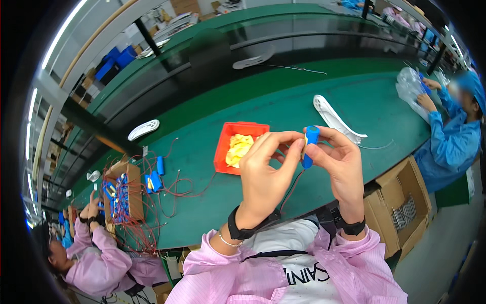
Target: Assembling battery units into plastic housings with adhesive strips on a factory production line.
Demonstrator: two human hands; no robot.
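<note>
Both hands are raised over the near edge of the green bench (283, 101). The right hand (341, 162) holds a blue cylinder (312, 147) upright between thumb and fingers. The left hand (268, 169) is narrowed to a pinch at the cylinder's left side, on a small yellow strip (304, 145); the strip's exact extent is hidden by the fingertips. Thin leads (291, 193) hang below the cylinder. A red bin (221, 152) containing yellow pieces (239, 148) stands just left of the hands. A white curved shell (334, 117) lies beyond the right hand. Further left, a cardboard box (133, 182) contains wired blue cylinders (117, 195).
</note>
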